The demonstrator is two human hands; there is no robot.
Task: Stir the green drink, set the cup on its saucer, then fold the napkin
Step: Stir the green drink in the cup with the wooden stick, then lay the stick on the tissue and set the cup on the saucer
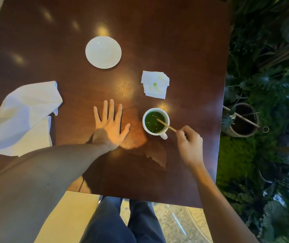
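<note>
Cup (156, 122): white ceramic, full of green drink (153, 123); stands on the bare desk (184, 50), not yet on its saucer. All places below are read from the cup.
Stirrer (166, 125): thin wooden stick, tip in the drink, slanting out over the near-right rim.
Right hand (190, 144): near-right of the cup, fingers pinching the stick's outer end. Stirring step in hand, by my reading.
Left hand (111, 122): left of the cup, flat on the desk, fingers spread and straight, holding nothing.
Saucer (103, 52): far-left of the cup, well apart, nothing on it.
Small napkin (155, 85): just beyond the cup, green-stained, loosely folded.
Large napkin (22, 116): far to the left, crumpled, hanging over the desk edge.
Handling: cup likely stiff, fragile, liquid near the rim, so spill-prone; take by the handle (163, 135) on its near side and carry level. Napkins soft and light; grip at the corners.
Room: open desk between cup and saucer. Desk edge to the right lies near, plants (262, 102) beyond it.
</note>
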